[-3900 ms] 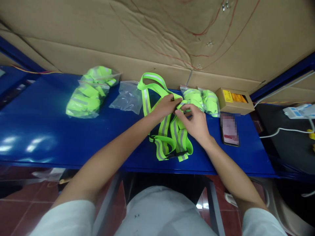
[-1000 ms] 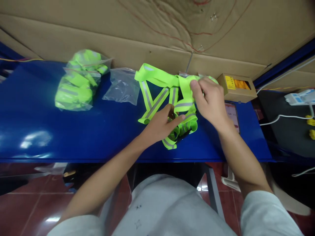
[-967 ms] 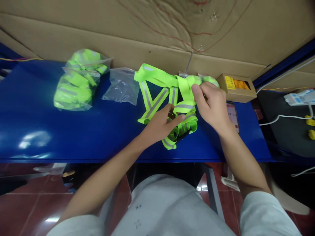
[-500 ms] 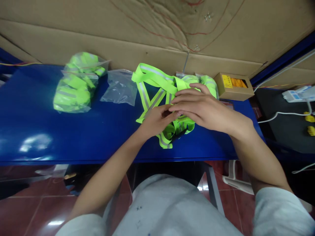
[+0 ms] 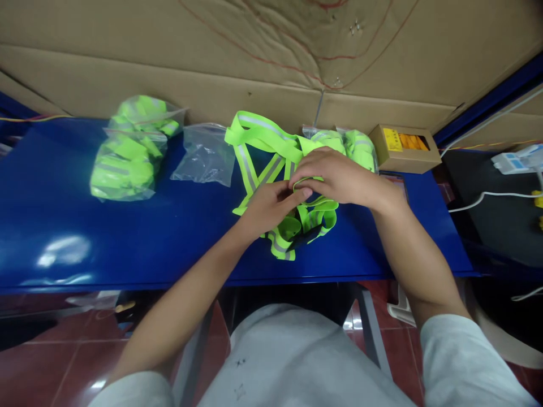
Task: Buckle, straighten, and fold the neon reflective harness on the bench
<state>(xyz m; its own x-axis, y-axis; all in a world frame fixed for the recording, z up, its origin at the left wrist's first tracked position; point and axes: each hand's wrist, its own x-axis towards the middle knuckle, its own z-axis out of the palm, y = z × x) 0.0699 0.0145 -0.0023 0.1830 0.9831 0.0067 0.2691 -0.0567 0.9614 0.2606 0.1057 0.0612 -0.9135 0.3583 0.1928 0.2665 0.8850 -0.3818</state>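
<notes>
Blue table (image 5: pixel 182 237), straps (image 5: pixel 271 168) partly hidden; apparently pinched

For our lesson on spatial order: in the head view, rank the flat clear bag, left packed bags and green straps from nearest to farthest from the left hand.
1. Green straps: touching the left hand.
2. Flat clear bag: leftward, farther back.
3. Left packed bags: beyond it, farther left.

There is one left hand (image 5: pixel 268 206), one right hand (image 5: pixel 333 174) and one loose green strap harness (image 5: pixel 274 168). Four strap-filled clear bags (image 5: pixel 122 171) lie in two pairs, two at left and two at right. One flat clear bag (image 5: pixel 206 155), one cardboard box (image 5: pixel 405 161) and one mostly hidden phone (image 5: pixel 399 180) share one blue table (image 5: pixel 127 243).
</notes>
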